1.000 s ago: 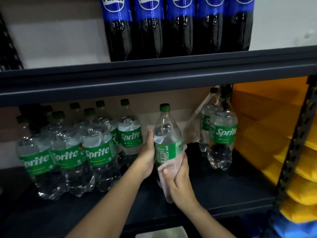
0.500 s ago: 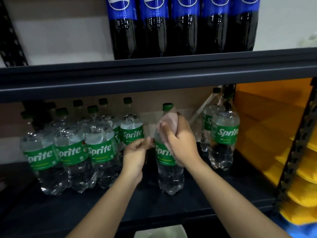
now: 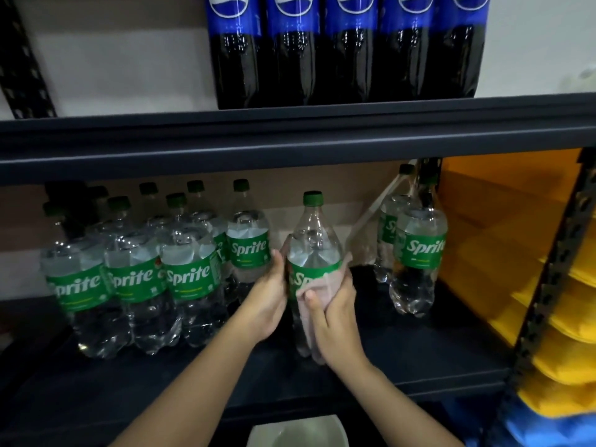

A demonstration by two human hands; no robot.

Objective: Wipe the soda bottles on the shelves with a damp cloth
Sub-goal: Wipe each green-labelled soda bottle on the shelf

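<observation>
Both bare forearms reach up and forward from the lower edge of the view, converging toward the middle. The left hand [image 3: 269, 304] stands upright, palm turned inward, its fingers [image 3: 278, 257] wrapped around a Sprite bottle [image 3: 314, 240] from the left side. The right hand [image 3: 335, 314] presses a pale cloth [image 3: 304, 321] against the front of that bottle, thumb pointing up.

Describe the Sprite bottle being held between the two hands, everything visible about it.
The Sprite bottle is clear plastic with a green cap and a green label, and holds clear liquid. It stands upright on the dark lower shelf, apart from the bottle groups on either side. The left hand holds its left side at label height. The right hand presses a pale pink cloth against its front, covering part of the label and the lower body.
</observation>
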